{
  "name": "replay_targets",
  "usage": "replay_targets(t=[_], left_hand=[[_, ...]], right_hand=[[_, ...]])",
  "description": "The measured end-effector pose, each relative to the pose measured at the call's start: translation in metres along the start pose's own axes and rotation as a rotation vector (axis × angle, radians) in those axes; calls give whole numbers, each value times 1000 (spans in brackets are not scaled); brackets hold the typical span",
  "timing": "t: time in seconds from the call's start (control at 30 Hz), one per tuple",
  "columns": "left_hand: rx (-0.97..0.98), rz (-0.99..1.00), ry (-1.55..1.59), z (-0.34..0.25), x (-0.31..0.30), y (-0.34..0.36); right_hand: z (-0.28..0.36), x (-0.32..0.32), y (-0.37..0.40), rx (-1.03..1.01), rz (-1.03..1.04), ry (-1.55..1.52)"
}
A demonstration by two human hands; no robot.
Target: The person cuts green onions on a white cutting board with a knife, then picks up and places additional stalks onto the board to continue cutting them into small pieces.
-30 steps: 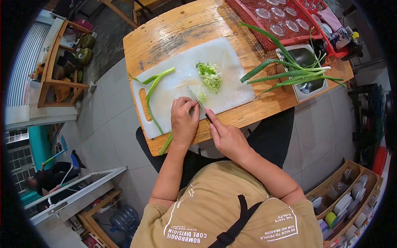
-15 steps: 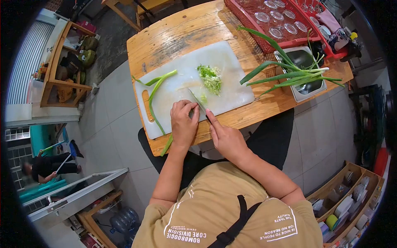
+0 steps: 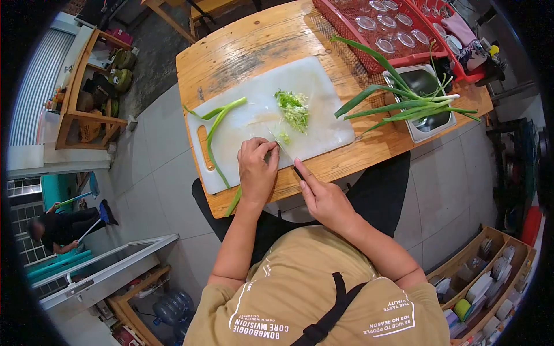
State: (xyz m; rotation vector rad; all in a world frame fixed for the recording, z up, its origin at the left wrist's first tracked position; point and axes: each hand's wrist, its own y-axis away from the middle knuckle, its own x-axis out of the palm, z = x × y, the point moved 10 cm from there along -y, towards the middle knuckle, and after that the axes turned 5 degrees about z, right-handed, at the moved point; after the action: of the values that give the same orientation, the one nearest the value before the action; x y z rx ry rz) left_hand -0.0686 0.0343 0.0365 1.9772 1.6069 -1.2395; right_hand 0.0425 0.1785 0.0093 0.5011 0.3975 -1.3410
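White cutting board (image 3: 259,115) at the front edge of the wooden table (image 3: 231,52). Pins a green onion stalk (image 3: 233,202) to the board's front edge with the left hand (image 3: 257,170), fingers curled down over it. Grips a knife (image 3: 287,154) in the right hand (image 3: 326,199), fingers wrapped on the handle, blade just beside the left knuckles. Chopped greens (image 3: 294,109) heaped mid-board; whole onions (image 3: 410,104) across a steel tray (image 3: 415,134) at the right edge.
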Motion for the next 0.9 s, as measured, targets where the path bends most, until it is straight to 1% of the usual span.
replay_targets(t=[0.3, 0.4, 0.5, 0.57, 0.6, 0.67, 0.8, 0.87, 0.9], left_hand=[[-11, 7, 38, 2, 1, 0], [-27, 18, 36, 3, 3, -1], [-41, 29, 47, 4, 4, -1], [-16, 13, 36, 3, 2, -2], [-17, 11, 34, 3, 2, -1], [-5, -9, 35, 2, 0, -1], [-17, 9, 40, 2, 1, -1], [-75, 32, 64, 10, 4, 1], [-73, 30, 61, 10, 4, 1]], right_hand=[[4, -3, 2, -14, -9, -30], [1, 0, -2, 34, 30, -30], [0, 6, -13, 21, -20, 24], [6, 5, -17, -53, -82, 89], [9, 2, -13, -55, -81, 88], [5, 3, 0, 57, 25, 150], [4, 5, 8, 53, 8, 197], [7, 9, -2, -1, -40, 220], [6, 10, -7, -4, -42, 218]])
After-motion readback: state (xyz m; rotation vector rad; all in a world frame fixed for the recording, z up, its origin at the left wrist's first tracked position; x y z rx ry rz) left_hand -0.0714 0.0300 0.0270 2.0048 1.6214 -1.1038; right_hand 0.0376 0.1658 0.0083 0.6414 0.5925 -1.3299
